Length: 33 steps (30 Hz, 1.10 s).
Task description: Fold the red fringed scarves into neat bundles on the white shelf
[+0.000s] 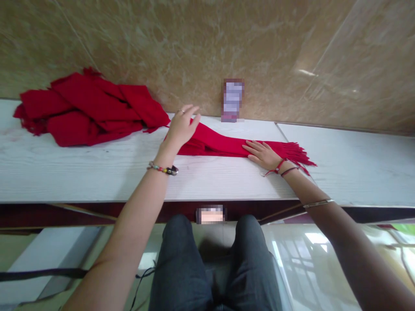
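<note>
A red fringed scarf (223, 146) lies stretched lengthwise on the white table, its tassels pointing right. My right hand (262, 154) rests flat on the scarf near the fringed end, fingers spread. Over the scarf's left end is my left hand (184, 125), fingers loosely extended and apart; whether it touches the cloth I cannot tell. Just left of it sits a heap of red scarves (94, 110), crumpled, with some fringes showing. My left hand and wrist hide part of the scarf's left end.
The white table (214, 179) runs across the view against a brown marbled wall (194, 52). A blurred-out phone-like object (232, 100) leans at the wall behind the scarf. Another blurred object (210, 214) shows below the table's front edge, above my knees.
</note>
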Motion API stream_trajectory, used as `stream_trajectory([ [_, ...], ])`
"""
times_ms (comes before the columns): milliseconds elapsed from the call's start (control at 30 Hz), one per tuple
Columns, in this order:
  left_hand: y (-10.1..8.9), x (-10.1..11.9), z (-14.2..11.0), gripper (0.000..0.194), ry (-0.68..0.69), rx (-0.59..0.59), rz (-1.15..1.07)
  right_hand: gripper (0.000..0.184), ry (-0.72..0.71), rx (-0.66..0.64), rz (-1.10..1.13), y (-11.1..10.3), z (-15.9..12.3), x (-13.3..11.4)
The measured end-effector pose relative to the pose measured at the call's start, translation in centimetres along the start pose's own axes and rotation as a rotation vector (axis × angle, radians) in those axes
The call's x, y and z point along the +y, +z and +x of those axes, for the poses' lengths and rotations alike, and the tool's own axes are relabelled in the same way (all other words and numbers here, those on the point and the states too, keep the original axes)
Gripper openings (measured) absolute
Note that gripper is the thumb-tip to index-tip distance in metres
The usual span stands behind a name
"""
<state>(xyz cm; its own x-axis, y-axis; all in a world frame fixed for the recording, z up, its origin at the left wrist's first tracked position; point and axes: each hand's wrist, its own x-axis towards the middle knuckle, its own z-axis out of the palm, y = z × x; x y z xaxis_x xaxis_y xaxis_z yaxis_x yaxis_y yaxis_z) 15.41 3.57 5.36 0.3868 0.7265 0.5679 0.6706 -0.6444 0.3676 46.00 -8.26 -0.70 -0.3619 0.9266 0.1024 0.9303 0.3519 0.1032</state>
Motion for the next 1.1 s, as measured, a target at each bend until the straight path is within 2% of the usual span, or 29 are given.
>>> stream_trajectory([
  [100, -0.4, -4.3, -0.6, 0.049, -0.160, -0.104, -0.182, 0.053, -0.015, 0.003, -0.007, 0.1, -0.2, 0.6],
  [200, -0.6, -6.7, -2.1, 0.057, -0.192, -0.331, -0.278, 0.052, -0.016, 0.014, -0.018, 0.4, -0.8, 1.7],
  [267, -0.7, -6.9, -2.9, 0.072, -0.133, -0.435, -0.310, 0.052, -0.017, 0.023, -0.017, 0.5, -1.6, 2.7],
  [367, -0.7, -5.9, -3.3, 0.101, -0.007, -0.522, -0.337, 0.051, -0.008, 0.026, 0.004, 0.4, -3.0, 4.4],
  [433, -0.5, -5.1, -3.3, 0.109, 0.035, -0.564, -0.354, 0.050, 0.013, 0.008, 0.030, -0.1, -3.6, 5.6],
  [533, 0.0, -4.5, -3.3, 0.111, 0.025, -0.596, -0.427, 0.049, 0.047, -0.044, 0.041, -1.8, -3.2, 6.3],
  [600, 0.2, -4.6, -3.3, 0.105, -0.011, -0.603, -0.500, 0.051, 0.057, -0.021, 0.046, -3.0, -1.8, 5.7],
  [667, 0.2, -4.8, -3.3, 0.088, -0.071, -0.571, -0.564, 0.053, 0.055, 0.074, 0.100, -3.9, 0.4, 4.3],
  [733, 0.3, -5.1, -3.2, 0.064, -0.163, -0.453, -0.575, 0.052, 0.056, 0.174, 0.177, -4.0, 2.8, 2.3],
  [800, 0.3, -5.3, -3.1, 0.051, -0.253, -0.311, -0.515, 0.052, 0.074, 0.216, 0.216, -3.4, 4.7, 0.4],
  [867, 0.5, -5.2, -3.1, 0.043, -0.324, -0.251, -0.447, 0.054, 0.119, 0.174, 0.225, -2.3, 5.9, -1.0],
  [1000, 1.0, -4.1, -3.0, 0.038, -0.403, -0.334, -0.494, 0.053, 0.204, 0.034, 0.222, -0.4, 6.1, -2.4],
  [1100, 1.1, -2.7, -3.0, 0.034, -0.429, -0.341, -0.595, 0.052, 0.196, 0.033, 0.227, -0.1, 5.6, -2.6],
])
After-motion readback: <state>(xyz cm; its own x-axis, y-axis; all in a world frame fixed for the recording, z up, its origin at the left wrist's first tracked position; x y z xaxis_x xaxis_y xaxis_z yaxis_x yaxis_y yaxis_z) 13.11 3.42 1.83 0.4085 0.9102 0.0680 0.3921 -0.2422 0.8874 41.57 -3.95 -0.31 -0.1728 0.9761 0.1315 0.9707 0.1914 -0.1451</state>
